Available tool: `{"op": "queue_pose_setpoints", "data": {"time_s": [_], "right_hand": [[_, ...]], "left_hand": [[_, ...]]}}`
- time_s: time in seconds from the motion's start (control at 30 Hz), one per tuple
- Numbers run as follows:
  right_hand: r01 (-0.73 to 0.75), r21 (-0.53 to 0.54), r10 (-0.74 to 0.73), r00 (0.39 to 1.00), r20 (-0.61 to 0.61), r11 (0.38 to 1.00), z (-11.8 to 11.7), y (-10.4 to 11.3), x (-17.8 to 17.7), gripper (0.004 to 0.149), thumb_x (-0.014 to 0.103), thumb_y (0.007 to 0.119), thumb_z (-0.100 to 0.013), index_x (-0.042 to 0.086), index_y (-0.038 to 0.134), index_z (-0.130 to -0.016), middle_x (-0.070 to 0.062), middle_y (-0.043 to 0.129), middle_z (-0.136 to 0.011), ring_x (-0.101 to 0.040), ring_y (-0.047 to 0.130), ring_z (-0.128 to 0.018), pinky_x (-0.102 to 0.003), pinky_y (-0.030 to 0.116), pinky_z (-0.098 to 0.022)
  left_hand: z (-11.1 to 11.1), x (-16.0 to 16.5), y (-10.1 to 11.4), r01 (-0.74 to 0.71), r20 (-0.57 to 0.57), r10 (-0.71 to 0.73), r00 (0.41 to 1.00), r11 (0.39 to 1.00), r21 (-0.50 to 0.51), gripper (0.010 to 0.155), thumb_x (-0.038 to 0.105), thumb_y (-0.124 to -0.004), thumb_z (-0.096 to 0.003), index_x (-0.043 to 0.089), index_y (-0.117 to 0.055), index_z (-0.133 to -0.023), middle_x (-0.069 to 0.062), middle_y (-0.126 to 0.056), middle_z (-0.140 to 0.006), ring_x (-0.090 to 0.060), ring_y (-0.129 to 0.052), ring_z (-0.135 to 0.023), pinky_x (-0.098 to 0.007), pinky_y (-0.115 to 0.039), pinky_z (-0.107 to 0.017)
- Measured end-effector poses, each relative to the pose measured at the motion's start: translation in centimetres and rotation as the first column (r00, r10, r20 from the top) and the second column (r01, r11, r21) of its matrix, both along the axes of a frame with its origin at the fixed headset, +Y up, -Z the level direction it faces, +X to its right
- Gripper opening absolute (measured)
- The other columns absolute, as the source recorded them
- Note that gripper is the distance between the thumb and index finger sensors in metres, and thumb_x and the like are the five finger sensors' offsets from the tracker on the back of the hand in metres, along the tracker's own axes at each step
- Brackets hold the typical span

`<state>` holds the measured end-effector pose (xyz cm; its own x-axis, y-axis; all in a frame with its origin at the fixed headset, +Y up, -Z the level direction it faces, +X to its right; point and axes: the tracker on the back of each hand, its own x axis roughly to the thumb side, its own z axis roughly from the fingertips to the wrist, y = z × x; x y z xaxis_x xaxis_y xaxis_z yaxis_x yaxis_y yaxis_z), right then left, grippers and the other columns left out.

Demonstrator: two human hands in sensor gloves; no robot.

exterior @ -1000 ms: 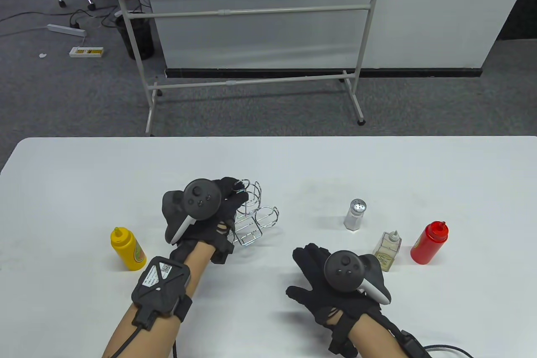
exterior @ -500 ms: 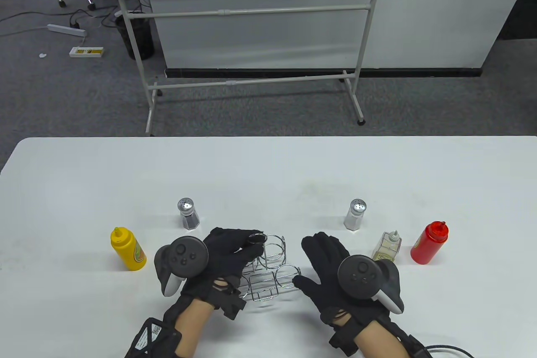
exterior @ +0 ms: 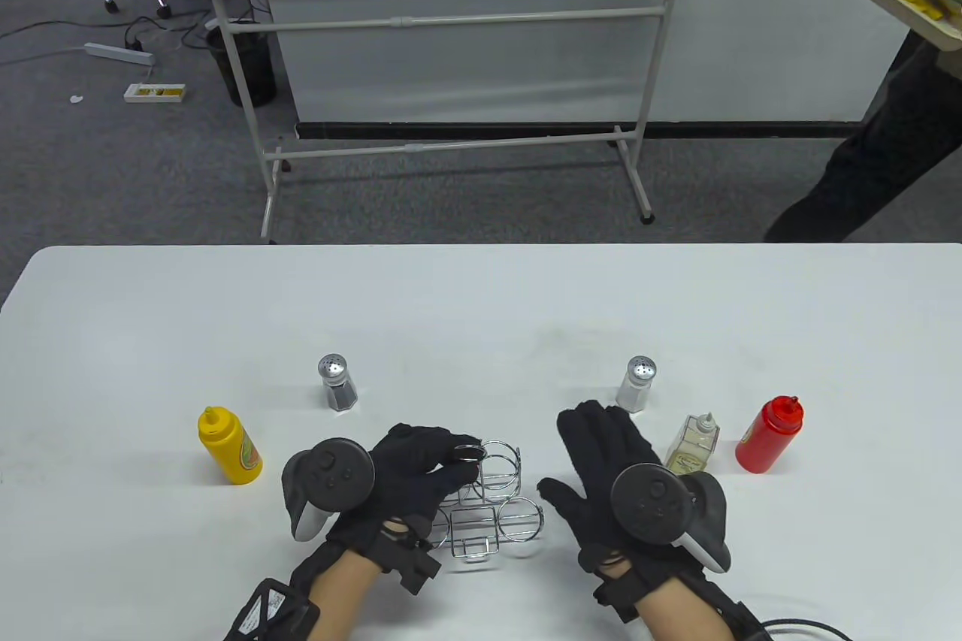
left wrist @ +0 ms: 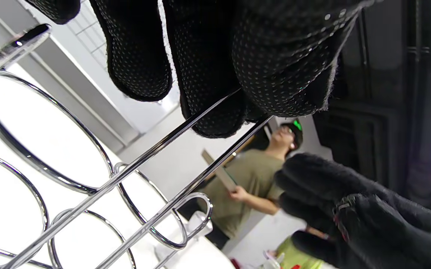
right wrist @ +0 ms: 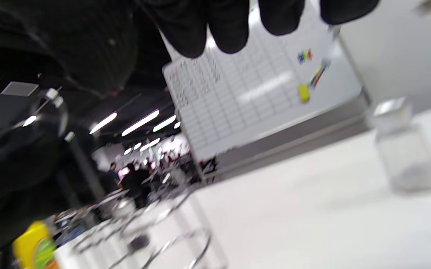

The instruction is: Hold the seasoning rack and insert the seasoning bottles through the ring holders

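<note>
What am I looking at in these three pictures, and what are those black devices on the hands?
No robot here: a person's two hands in black sensor gloves, each with a tracker strapped to its back. One camera looks down at the white table; the other two sit on the wrists, so gloved fingers hang in from the top.

The left hand holds the wire seasoning rack by its top handle; the left wrist view shows its chrome rings up close. The right hand is spread flat beside the rack, holding nothing.

Standing on the table: a yellow squeeze bottle, a dark pepper shaker, a white salt shaker, a small glass oil bottle and a red squeeze bottle. No bottle is in the rack.
</note>
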<state>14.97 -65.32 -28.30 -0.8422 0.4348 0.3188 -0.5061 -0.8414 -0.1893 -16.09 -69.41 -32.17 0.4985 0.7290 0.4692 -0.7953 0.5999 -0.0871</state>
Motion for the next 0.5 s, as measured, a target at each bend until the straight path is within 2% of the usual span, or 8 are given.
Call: {"op": "queue_pose_setpoints", "data": {"time_s": [0.1,0.13,0.2,0.4,0.5], "right_hand": [[-0.03,0.089,0.014,0.985,0.173,0.996,0.3,1.5,3.0,0.079,0.046,0.087,-0.045,0.017,0.057,-0.112,-0.01,0.048,-0.119,-0.046,0.045,-0.107,-0.065,0.047,-0.071],[-0.03,0.101,0.004,0.969,0.248,0.994,0.3,1.8,4.2,0.078,0.045,0.088,-0.045,0.017,0.058,-0.112,-0.013,0.05,-0.118,-0.045,0.049,-0.106,-0.063,0.05,-0.071],[-0.01,0.069,-0.016,0.931,0.365,0.998,0.1,1.8,6.3,0.077,0.044,0.09,-0.044,0.016,0.062,-0.11,-0.011,0.054,-0.117,-0.045,0.057,-0.102,-0.059,0.057,-0.068],[0.022,-0.086,0.021,0.881,0.473,0.996,-1.1,0.5,8.5,0.074,0.042,0.091,-0.044,0.016,0.066,-0.109,-0.013,0.061,-0.114,-0.041,0.081,-0.085,-0.05,0.073,-0.053],[-0.008,-0.141,0.078,0.863,0.5,0.99,-1.9,-0.5,8.8,0.073,0.04,0.091,-0.044,0.017,0.066,-0.108,-0.014,0.063,-0.113,-0.038,0.09,-0.075,-0.048,0.078,-0.048]], "left_hand": [[0.2,-0.1,0.0,0.002,0.006,-0.002,1.0,1.0,-0.002,0.041,0.044,-0.092,-0.044,0.029,-0.096,-0.082,0.0,-0.106,-0.071,-0.038,-0.092,-0.083,-0.073,-0.05,-0.068],[0.3,-0.1,-0.1,0.004,0.007,-0.004,1.0,1.0,-0.004,0.041,0.044,-0.092,-0.044,0.029,-0.096,-0.082,0.001,-0.106,-0.071,-0.038,-0.092,-0.084,-0.073,-0.05,-0.068],[0.3,-0.2,-0.1,0.006,0.008,-0.006,1.0,1.0,-0.005,0.041,0.044,-0.092,-0.044,0.029,-0.096,-0.082,0.001,-0.106,-0.071,-0.038,-0.092,-0.084,-0.073,-0.05,-0.068],[0.2,0.0,-0.2,0.013,0.019,-0.013,1.0,1.0,-0.014,0.041,0.044,-0.092,-0.044,0.029,-0.096,-0.082,0.001,-0.105,-0.072,-0.038,-0.091,-0.084,-0.073,-0.049,-0.068],[0.3,0.0,-0.2,0.026,0.021,-0.026,0.999,1.0,-0.013,0.041,0.044,-0.092,-0.0441,0.029,-0.096,-0.082,0.001,-0.106,-0.071,-0.038,-0.091,-0.084,-0.073,-0.049,-0.068]]}}
